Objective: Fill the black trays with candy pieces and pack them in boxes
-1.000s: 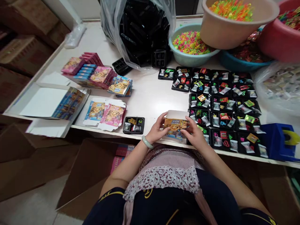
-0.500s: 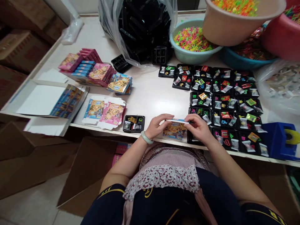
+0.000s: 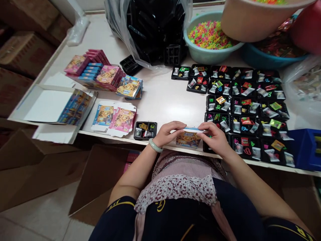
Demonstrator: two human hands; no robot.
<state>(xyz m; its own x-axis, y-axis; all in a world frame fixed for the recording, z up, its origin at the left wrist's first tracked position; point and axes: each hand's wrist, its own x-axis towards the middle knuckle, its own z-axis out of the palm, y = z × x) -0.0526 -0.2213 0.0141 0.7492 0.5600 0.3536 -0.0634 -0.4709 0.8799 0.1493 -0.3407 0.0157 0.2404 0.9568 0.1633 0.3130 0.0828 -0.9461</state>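
A small printed carton (image 3: 188,138) with an orange cartoon front stands at the table's near edge. My left hand (image 3: 168,132) pinches its top left corner, and my right hand (image 3: 212,137) pinches its top right, both pressing the top flap down. A pale bangle sits on my left wrist. One filled black tray (image 3: 145,130) lies just left of my left hand. A grid of several filled black trays (image 3: 247,113) lies right of my right hand.
Flat unfolded cartons (image 3: 114,117) and stacked finished boxes (image 3: 100,72) lie at the left, beside an open display box (image 3: 54,107). A bag of empty black trays (image 3: 150,30) and basins of coloured pieces (image 3: 209,36) stand behind. A blue tape dispenser (image 3: 307,149) sits at right.
The carton's white top flap stood open a second ago; both hands have folded it down and now press it shut. The view shifted slightly.
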